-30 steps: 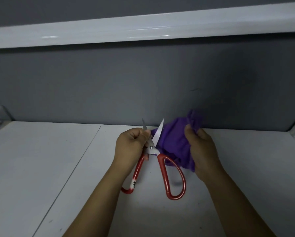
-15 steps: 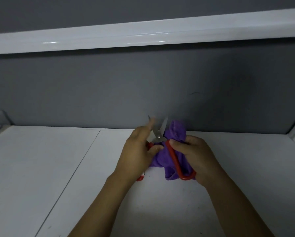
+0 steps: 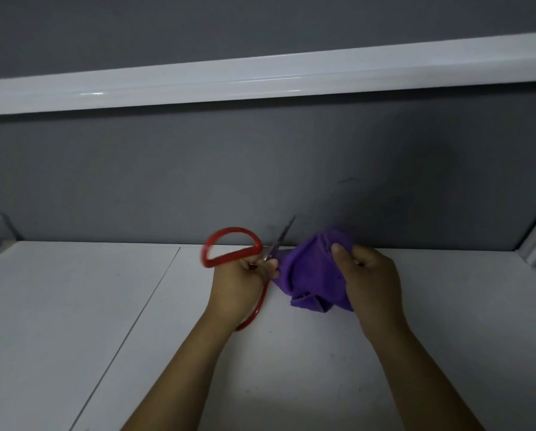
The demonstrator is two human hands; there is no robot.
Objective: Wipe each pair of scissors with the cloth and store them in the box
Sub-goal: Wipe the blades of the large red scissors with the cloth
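Your left hand is now gripping the red scissors at the pivot, swung handle-up; your right hand, bunching the purple cloth just beside, is no longer wiping, suggesting a handle wipe follows.

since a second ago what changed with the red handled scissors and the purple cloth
The left hand has turned the red-handled metal scissors: one loop now sticks up to the left, where both hung downward before, and a blade points up-right. The right hand has pulled the purple cloth off the scissors, to their right. Each hand keeps its grip; the white table is unchanged.
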